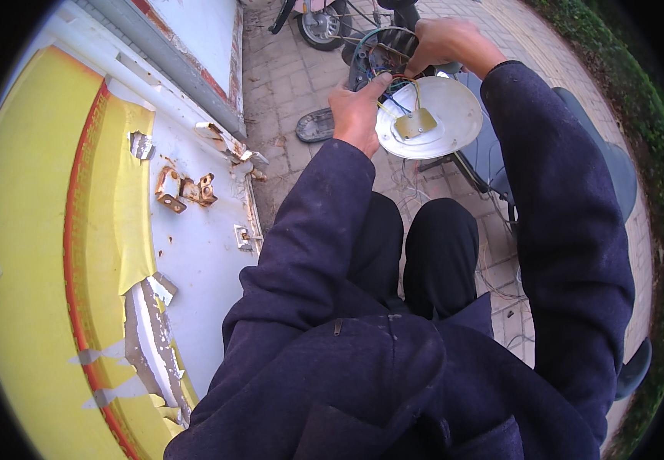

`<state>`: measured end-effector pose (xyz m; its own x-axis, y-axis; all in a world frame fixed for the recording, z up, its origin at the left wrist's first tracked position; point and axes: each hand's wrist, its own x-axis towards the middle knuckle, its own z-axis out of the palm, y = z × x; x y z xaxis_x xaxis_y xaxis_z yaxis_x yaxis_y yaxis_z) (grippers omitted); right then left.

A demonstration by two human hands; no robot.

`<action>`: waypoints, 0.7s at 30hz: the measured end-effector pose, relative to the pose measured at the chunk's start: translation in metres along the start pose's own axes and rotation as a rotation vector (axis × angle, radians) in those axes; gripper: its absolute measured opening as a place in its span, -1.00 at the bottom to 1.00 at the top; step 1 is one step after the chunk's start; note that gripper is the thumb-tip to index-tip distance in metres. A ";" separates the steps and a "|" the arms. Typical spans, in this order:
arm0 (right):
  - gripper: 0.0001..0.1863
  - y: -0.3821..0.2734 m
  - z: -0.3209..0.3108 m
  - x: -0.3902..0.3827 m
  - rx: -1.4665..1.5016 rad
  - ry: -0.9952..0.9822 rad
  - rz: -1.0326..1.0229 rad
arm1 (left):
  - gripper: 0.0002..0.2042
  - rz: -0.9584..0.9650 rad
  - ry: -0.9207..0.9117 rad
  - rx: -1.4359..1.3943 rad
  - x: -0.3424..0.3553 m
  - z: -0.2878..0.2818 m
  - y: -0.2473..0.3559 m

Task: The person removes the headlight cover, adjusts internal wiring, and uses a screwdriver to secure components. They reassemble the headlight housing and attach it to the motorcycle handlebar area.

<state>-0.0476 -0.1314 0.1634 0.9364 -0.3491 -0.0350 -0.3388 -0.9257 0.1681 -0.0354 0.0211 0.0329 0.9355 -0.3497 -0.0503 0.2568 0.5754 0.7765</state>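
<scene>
At the top centre, my left hand (356, 115) grips the near left edge of a dark round housing (357, 70), its thumb lying toward the exposed wiring. The housing is open and full of thin coloured wires (399, 80). My right hand (451, 44) reaches over its right side, fingers bent down at the wires; their tips and anything between them are hidden. Several wires run from the housing to a white round cover (458, 115) just below. A brass-coloured metal plate (415, 123) is fixed on this cover.
A yellow and white panel (32, 230) with torn edges and a rusty bracket (186, 190) stands close on the left. Behind the housing is a small wheel (320, 29). A dark oval pad (315, 126) lies on the paving (282, 92). A hedge (623, 69) runs along the right.
</scene>
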 end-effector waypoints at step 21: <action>-0.66 0.012 0.001 -0.031 0.030 0.652 -0.457 | -0.77 -0.097 -0.028 -0.034 -0.011 0.000 0.023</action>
<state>-0.0808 -0.1322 0.1651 0.8448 0.2127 0.4911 0.0979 -0.9636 0.2489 -0.0399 0.0376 0.0514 0.8987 -0.4254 -0.1064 0.3546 0.5622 0.7471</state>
